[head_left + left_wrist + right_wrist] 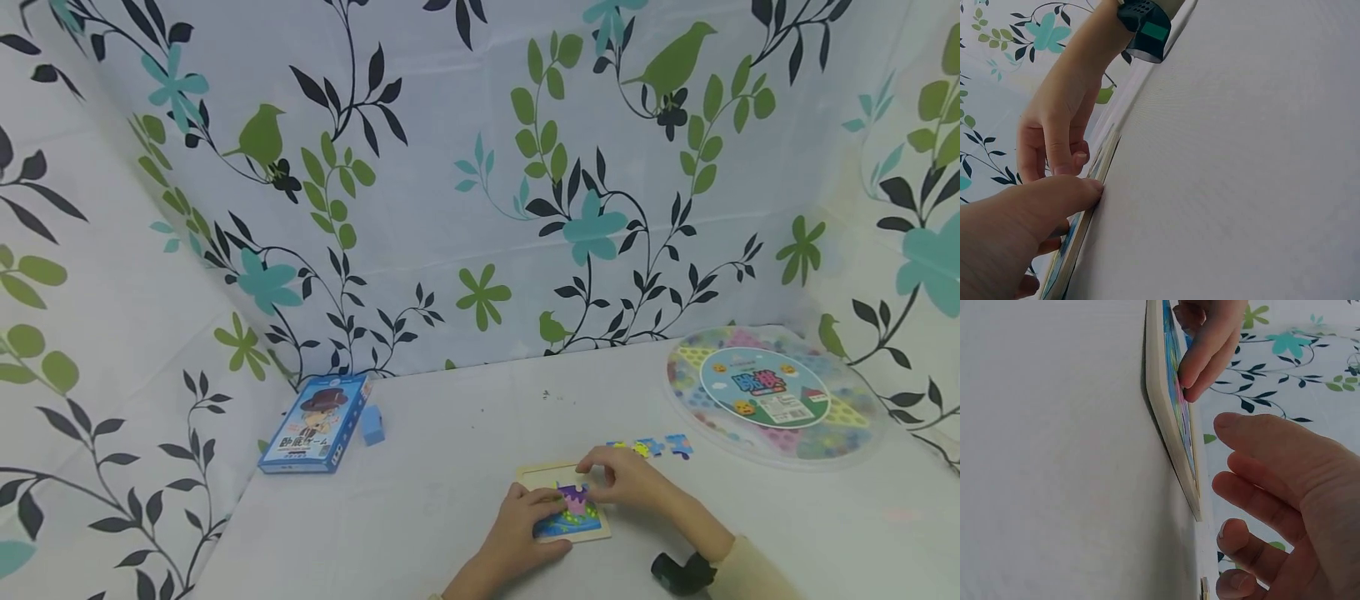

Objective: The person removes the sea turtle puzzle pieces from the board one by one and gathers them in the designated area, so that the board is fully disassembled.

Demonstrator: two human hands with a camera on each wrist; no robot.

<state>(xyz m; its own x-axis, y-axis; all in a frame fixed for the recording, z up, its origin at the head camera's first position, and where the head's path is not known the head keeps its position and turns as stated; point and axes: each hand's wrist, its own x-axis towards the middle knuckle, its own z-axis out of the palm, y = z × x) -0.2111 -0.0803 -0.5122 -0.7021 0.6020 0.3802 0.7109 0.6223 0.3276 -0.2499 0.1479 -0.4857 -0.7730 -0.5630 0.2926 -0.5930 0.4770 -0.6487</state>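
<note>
A small wooden jigsaw board [551,477], with a pink and purple picture partly filled in, lies flat on the table. My left hand [517,525] rests across its left side. The fingers press on the picture, and the thumb [1088,192] lies along the wooden edge. My right hand [630,479] hovers at the upper right part of the board. Its thumb [1254,428] and fingers are apart, with nothing between them in the right wrist view. Several loose jigsaw pieces [651,447], blue and yellow, lie just beyond the right hand.
A blue card-game box [315,425] stands at the left beside a small blue block [372,425]. At the right back lies a large round game set [765,392] in clear packaging. Patterned cloth [420,167] hangs behind the table. A black device [682,573] is strapped to the right wrist.
</note>
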